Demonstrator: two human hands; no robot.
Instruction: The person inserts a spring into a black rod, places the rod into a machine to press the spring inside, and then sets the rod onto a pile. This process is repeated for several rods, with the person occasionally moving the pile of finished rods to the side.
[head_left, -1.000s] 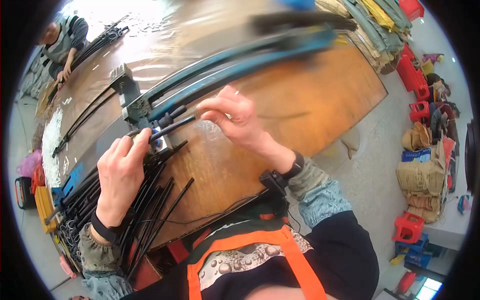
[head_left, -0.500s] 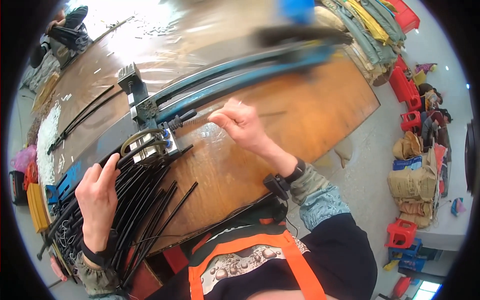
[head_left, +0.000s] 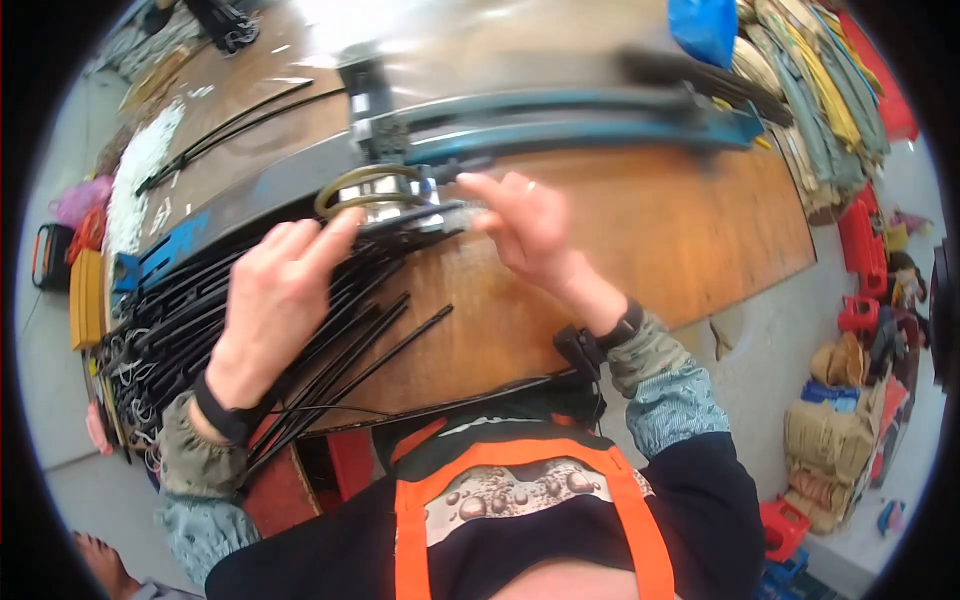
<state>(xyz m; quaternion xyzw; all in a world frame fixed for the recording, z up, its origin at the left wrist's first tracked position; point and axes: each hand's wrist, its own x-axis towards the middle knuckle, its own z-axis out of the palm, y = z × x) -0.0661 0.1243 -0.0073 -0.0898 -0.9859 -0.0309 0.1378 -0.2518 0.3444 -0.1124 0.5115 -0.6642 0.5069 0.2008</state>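
My left hand (head_left: pixel 280 295) is closed around a thin black rod (head_left: pixel 410 219), its fingertips close to a small metal clamp block (head_left: pixel 385 190) with looped olive hoses (head_left: pixel 340 190). On the block's other side, my right hand (head_left: pixel 530 225) has its index finger and thumb near the rod's far end. Motion smears those fingertips, so whether they grip anything is unclear. The block sits on a long blue-and-dark metal rail machine (head_left: pixel 600 130) lying across the table. Many loose black rods (head_left: pixel 340 345) are heaped under and beside my left hand.
The brown wooden table (head_left: pixel 640 220) carries white scraps (head_left: pixel 145 180) at its left. A blue bag (head_left: pixel 703 28) and stacked cloth (head_left: pixel 815 85) lie at the far right. Red stools (head_left: pixel 785 528) and brown sacks (head_left: pixel 825 440) stand on the right floor. A bare foot (head_left: pixel 105 565) shows at lower left.
The view has shifted, so the machine appears farther right. My right hand has come from the stretched coil spring in toward the clamp block. My left hand has moved up closer to the block.
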